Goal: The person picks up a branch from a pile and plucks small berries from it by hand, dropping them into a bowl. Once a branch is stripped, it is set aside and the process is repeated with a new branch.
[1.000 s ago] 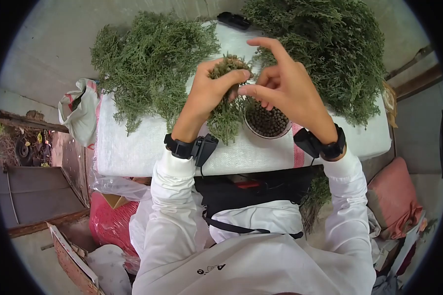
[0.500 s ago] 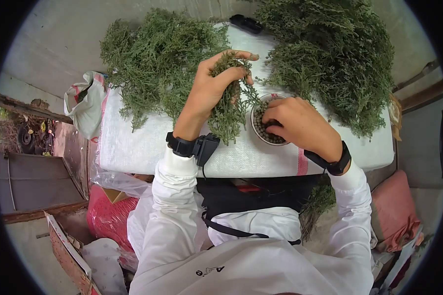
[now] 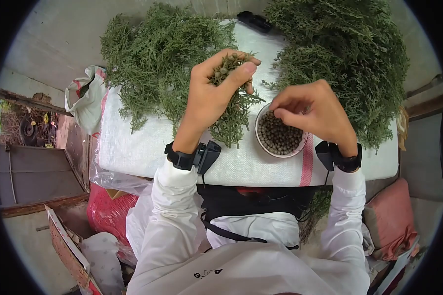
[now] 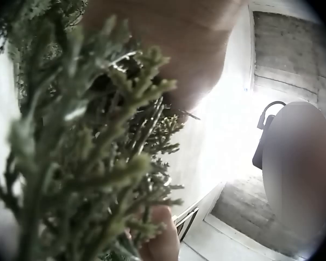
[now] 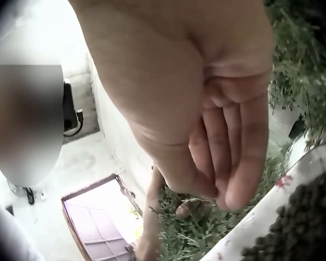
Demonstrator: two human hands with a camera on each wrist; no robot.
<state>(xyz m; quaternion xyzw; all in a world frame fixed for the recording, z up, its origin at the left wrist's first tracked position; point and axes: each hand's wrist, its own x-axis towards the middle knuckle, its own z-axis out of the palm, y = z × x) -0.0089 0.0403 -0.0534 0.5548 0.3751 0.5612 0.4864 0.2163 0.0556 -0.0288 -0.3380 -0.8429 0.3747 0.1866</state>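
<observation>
My left hand grips a bunch of evergreen sprigs with small round cones showing between the thumb and fingers. In the left wrist view the scaly green sprigs fill much of the frame. A white bowl full of small round brown cones stands on the woven white surface. Over its upper right edge hovers my right hand, fingers loosely bent. Seen from the right wrist, the palm is bare, the thumb tip lies close to the fingertips, and the bowl's rim is just below.
Heaps of evergreen branches lie at the left and right of the white woven surface. A black object sits at the back between them. A white sack stands off the left side.
My right hand went from beside the sprigs down into the bowl, then lifted back above its rim. The left hand keeps the sprigs, its thumb shifting slightly across them.
</observation>
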